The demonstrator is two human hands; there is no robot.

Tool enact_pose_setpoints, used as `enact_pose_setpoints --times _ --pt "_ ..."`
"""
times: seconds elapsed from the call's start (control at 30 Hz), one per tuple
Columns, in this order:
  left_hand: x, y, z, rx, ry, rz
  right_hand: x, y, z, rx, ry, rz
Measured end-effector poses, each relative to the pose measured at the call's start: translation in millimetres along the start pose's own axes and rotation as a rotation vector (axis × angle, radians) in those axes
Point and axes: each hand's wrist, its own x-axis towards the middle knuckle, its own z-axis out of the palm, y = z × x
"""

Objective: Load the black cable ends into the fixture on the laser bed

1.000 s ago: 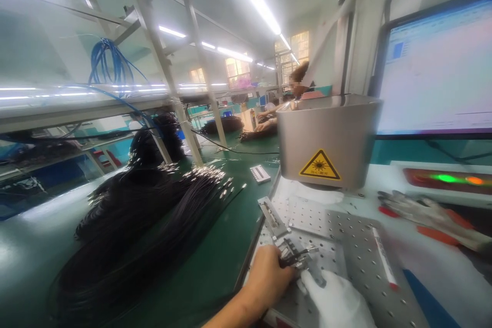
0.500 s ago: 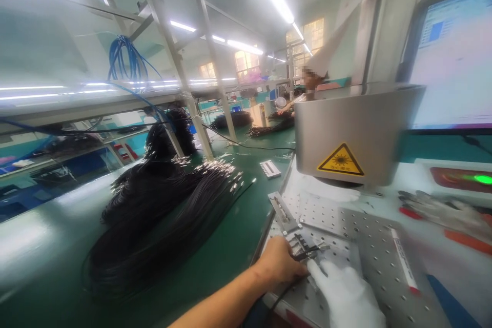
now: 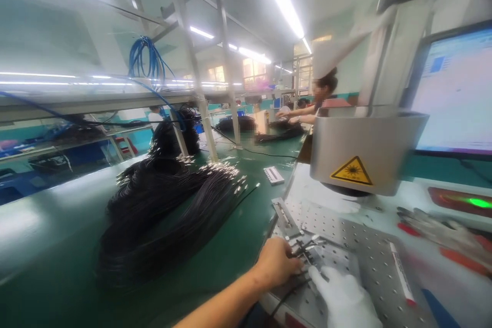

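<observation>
**Thin leads pinched under the laser head: slips and snags to watch**

On the left, the large heap of black cables with shiny metal ends sprawls across the green worktop, its tips lying near the edge of the perforated grey metal plate. A stray lead could catch there and drag others along.

The bare left hand has a narrow grip, pinching the small bundle of black wire ends that lies on the plate, just beside the slotted metal fixture bar. The thin ends could slide out of so light a pinch, or sit crooked against the fixture.

The white-gloved right hand presses fingertips close to the same wires; whether it actually holds them I cannot tell. Both hands work near the silver laser housing with the yellow warning triangle, so fingers risk straying beneath it.

The frame is blurred, the wire tips are too small to count, the right hand is cut off by the lower edge, and the computer monitor is unreadable.
</observation>
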Motion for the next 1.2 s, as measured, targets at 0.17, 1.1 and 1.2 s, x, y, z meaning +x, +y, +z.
enact_pose_setpoints --times 0.17,1.1,1.2 --pt "1 -13 -0.4 -0.260 -0.002 0.019 4 4 12 0.049 0.091 -0.006" --pt "-26 -9 -17.1 0.104 0.083 0.004 -10 -3 -4 0.037 0.126 -0.001" --pt "-21 -14 -15.0 0.123 0.096 0.014 -12 -2 -6 0.013 0.133 -0.009"
